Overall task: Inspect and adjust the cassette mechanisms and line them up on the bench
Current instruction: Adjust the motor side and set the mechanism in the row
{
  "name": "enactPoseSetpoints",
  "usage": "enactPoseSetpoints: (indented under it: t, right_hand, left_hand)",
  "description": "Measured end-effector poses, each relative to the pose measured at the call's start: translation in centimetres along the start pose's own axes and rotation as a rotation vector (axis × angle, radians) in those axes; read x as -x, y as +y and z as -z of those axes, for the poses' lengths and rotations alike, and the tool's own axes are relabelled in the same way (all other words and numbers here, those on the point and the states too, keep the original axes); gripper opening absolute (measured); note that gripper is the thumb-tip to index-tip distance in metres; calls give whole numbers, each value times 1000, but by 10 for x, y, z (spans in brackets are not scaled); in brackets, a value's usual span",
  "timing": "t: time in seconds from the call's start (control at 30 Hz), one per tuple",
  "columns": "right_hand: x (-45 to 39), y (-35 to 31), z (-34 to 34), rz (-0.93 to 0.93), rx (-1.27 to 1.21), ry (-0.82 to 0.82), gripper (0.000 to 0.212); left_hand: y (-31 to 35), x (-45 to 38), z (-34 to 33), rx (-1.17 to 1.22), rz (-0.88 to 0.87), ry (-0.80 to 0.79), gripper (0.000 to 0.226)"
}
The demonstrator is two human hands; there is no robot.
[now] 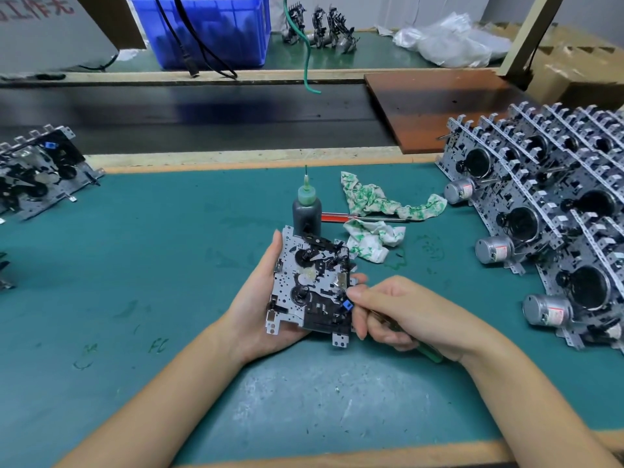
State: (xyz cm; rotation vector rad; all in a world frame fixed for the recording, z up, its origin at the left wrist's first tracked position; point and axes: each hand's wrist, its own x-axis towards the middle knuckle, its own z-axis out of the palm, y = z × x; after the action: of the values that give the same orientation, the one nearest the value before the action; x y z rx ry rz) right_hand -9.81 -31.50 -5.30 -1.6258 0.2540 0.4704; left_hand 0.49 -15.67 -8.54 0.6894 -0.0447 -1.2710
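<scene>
A cassette mechanism [312, 287], a grey metal plate with black reels and a small blue part, is cradled in my left hand [256, 305] above the green bench mat [169, 265]. My right hand [401, 312] grips a thin tool with a green handle [430, 354], its tip at the mechanism's right edge. Several more mechanisms [553, 211] with silver motors lean in rows at the right. Another mechanism [37, 173] lies at the left edge.
A dark oil bottle [306, 211] with a needle tip stands just behind the held mechanism. A red-handled screwdriver [351, 217] and a green-stained rag [381, 211] lie beside it. A blue crate [209, 28] and plastic bags [452, 38] sit on the far bench.
</scene>
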Motion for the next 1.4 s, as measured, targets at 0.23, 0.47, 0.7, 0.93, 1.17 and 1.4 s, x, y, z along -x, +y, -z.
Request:
enactPoseSetpoints:
  t: [0.23,0.47,0.7,0.93,1.17,1.4]
  right_hand:
    - [3,-1,1,-16,78,-18,50]
    - [2,-2,-1,-8,91,-16,52]
    - [1,1,2,16,37,-29,42]
    - [0,3,2,-30,-5,-27,49]
    - [-1,1,-3,-22,98,49,65]
    - [-3,0,-1,-57,211,58,71]
  left_hand:
    - [-1,-1,5,-26,7,30,85]
    - [-1,-1,5,-49,-5,48,82]
    - [-1,0,3,-28,16,51,83]
    - [-1,0,3,-54,6,85,81]
    - [0,1,1,-84,7,124,79]
    - [-1,0,-3,-102,-12,180,72]
